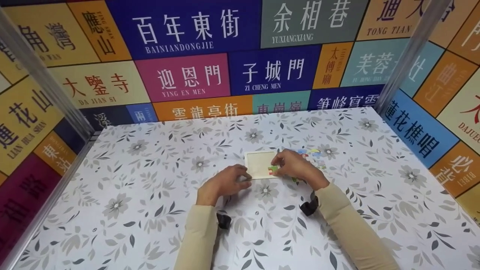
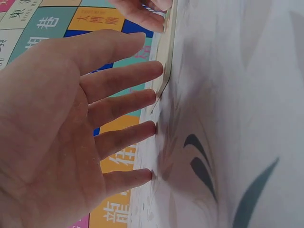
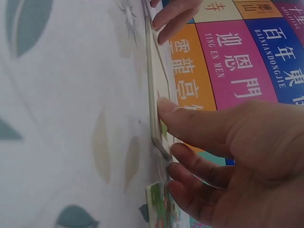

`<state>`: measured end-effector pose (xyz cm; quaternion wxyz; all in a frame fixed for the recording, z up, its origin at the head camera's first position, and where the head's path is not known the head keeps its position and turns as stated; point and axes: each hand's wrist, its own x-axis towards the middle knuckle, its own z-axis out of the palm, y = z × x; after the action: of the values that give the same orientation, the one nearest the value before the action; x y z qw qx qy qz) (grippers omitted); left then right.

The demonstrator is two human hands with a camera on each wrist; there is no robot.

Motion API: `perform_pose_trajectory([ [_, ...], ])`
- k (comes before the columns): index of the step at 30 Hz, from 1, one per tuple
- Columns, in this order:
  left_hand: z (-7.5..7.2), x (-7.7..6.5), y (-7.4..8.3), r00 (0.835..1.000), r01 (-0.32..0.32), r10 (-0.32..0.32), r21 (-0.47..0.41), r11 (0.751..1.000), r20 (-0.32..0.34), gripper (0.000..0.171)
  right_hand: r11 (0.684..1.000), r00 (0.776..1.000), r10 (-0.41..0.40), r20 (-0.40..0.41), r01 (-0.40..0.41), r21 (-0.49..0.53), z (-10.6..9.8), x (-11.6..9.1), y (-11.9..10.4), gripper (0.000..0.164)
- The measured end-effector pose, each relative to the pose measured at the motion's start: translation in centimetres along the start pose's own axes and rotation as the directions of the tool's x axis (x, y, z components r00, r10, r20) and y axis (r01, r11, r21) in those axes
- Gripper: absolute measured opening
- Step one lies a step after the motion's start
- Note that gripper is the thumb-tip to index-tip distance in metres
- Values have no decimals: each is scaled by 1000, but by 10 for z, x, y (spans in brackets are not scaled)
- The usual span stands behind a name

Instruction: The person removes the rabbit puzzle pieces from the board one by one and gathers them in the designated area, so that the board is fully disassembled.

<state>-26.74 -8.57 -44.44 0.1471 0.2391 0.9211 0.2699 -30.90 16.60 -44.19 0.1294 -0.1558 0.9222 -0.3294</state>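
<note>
A shallow cream puzzle tray (image 1: 258,159) with a raised rim lies flat on the table. In its lower right corner is a small green and red puzzle piece (image 1: 270,171). My right hand (image 1: 298,167) holds this piece between thumb and index finger, its other fingers bent beside the tray's right edge. My left hand (image 1: 228,180) is at the tray's left edge; in the left wrist view its fingers (image 2: 124,99) are spread and nearly straight, with the index fingertip at the rim. The right hand covers part of the tray.
Several colourful puzzle pieces (image 1: 317,160) lie to the right of the tray, partly hidden behind the right hand. A floral cloth (image 1: 150,210) covers the table. Panels with printed lettering (image 1: 187,77) stand behind it and at the sides.
</note>
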Motion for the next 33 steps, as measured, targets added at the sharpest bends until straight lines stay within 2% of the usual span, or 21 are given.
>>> perform_pose_trajectory([
  [4, -1, -1, 0, 1000, 4, -4, 0, 1000, 22, 34, 1000, 1000, -4, -22, 4, 6, 3, 0, 0, 31],
  [11, -3, -1, 0, 999, 14, -13, -16, 1000, 47, 35, 998, 998, -62, -34, 61, -26, 6, 2, 3, 32],
  [17, -1, -3, 0, 999, 19, -19, -10, 1000, 50, 34, 998, 998, -57, -36, 57, -15, 6, -2, 3, 27],
  [25, 0, -4, 3, 999, -4, 5, -8, 1000, 51, 34, 1000, 999, -16, -46, 15, -26, 6, -4, 2, 28],
  [33, -1, -4, 4, 998, 23, -23, -5, 1000, 65, 36, 998, 997, -27, -67, 31, 50, 1, -7, 1, 20],
])
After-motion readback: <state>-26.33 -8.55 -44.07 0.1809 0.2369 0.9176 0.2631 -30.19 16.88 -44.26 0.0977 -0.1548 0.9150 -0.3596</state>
